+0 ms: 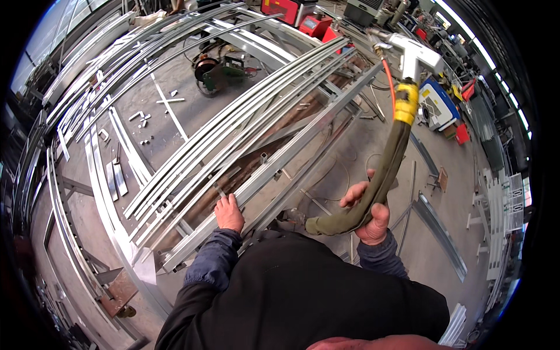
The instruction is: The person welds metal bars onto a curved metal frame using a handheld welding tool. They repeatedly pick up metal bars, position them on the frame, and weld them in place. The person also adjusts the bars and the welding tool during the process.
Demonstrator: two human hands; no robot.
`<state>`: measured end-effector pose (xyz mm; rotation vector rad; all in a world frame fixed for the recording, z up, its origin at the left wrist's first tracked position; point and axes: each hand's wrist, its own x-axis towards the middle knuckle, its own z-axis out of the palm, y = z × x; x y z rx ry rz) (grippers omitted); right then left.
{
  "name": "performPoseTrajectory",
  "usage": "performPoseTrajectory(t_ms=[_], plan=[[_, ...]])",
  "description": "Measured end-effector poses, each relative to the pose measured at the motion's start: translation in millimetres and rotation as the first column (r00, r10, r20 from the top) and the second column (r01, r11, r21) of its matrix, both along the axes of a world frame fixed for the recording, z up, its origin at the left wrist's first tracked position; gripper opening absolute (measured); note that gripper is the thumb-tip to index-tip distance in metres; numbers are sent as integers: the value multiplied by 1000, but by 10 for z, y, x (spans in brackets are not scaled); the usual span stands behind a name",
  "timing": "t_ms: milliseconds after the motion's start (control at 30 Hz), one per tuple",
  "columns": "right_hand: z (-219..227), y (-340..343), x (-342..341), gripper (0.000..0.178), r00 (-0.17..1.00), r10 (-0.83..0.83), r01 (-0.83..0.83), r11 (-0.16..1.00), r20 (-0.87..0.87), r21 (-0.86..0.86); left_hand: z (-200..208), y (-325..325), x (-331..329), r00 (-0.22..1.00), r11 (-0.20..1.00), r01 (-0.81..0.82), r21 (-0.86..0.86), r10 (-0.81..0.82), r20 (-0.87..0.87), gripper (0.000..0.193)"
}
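Note:
My left hand [229,213] lies on the edge of a long silver metal rail [262,178], its fingers stretched forward. By its fingertips is a small metal piece [220,191]; whether they touch it I cannot tell. My right hand [373,223] has its thumb and fingers around an olive fabric-sleeved cable [382,181]. That cable runs up to a welding gun [415,53] with a white T-shaped head, its neck wrapped in yellow tape [406,102]. An orange hose [389,81] hangs beside the neck. The sleeve covers part of my right palm.
Long bundled metal profiles [233,116] lie across the frame to the left. Beyond them a green wire-reel device [219,73] sits on the floor, with metal offcuts [140,118] nearby. Red machines [315,24] stand at the back. A blue-and-white box [437,104] is at the right.

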<state>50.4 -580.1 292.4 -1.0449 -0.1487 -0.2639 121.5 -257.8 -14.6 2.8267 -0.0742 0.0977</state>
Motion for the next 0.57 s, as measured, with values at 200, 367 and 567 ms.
performPoseTrajectory(t_ms=[200, 367, 567], plan=[[140, 94, 380, 47, 982, -143, 104, 953, -120, -286, 21, 2, -4, 998, 1000, 11, 8, -12, 56, 45], [-8, -73, 587, 71, 987, 94, -125, 957, -127, -260, 42, 9, 36, 998, 1000, -13, -12, 13, 55, 43], [332, -215, 1313, 43, 917, 377, -399, 873, -133, -279, -78, 114, -2, 998, 1000, -30, 1, 30, 55, 54]])
